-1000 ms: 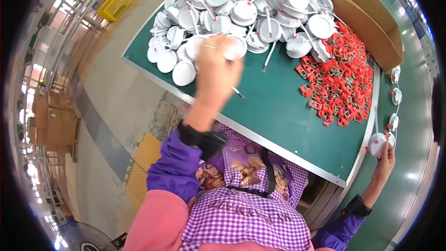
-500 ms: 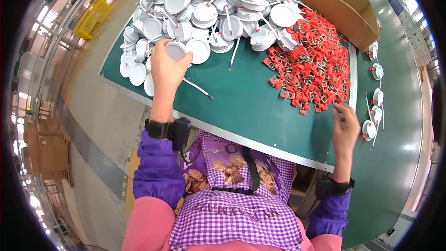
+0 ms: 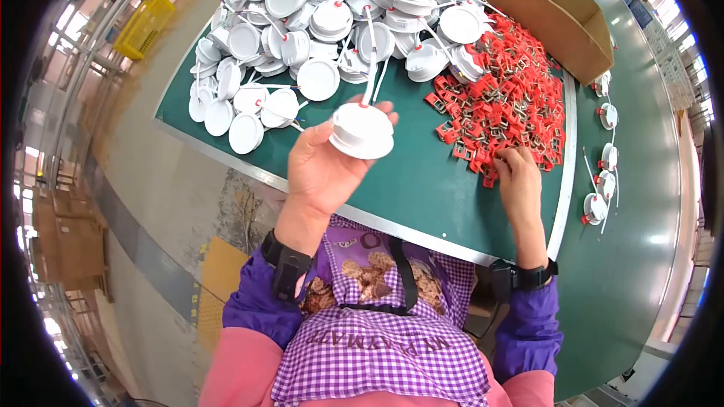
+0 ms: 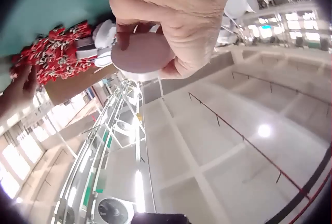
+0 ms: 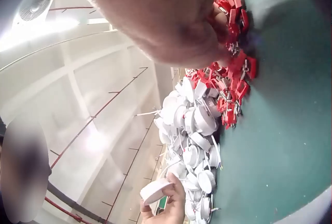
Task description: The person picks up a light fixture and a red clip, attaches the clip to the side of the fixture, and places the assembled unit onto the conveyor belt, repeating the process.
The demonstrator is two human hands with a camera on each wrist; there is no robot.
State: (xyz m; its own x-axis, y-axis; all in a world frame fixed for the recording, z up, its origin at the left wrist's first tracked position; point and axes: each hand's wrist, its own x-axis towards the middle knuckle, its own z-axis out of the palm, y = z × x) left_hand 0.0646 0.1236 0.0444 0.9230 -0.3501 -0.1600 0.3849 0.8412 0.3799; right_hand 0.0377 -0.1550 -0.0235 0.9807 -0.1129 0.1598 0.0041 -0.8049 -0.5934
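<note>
My left hand (image 3: 323,171) holds a round white downlight (image 3: 363,134) above the front of the green table, thumb on one side and fingers on the other. Its white cable (image 3: 372,60) rises from a red fitting on the rim. The left wrist view shows the light's pale flat face (image 4: 142,52) between thumb and fingers. At the near edge of a heap of red clips (image 3: 520,98) with metal springs is my right hand (image 3: 522,185), fingers bent down among the clips. Its fingertips are hidden in the right wrist view, so I cannot tell whether they pinch a clip.
A large pile of white downlights (image 3: 317,79) covers the back left of the green table (image 3: 422,203). Behind the clips stands an open cardboard box (image 3: 558,22). Beyond the table's metal right edge, several downlights (image 3: 594,209) lie in a row on a green conveyor-like surface (image 3: 641,256).
My left hand has lifted a downlight from the pile and brought it right, toward me, turning it over. My right hand left a downlight on the right-hand surface and moved left to the red clips.
</note>
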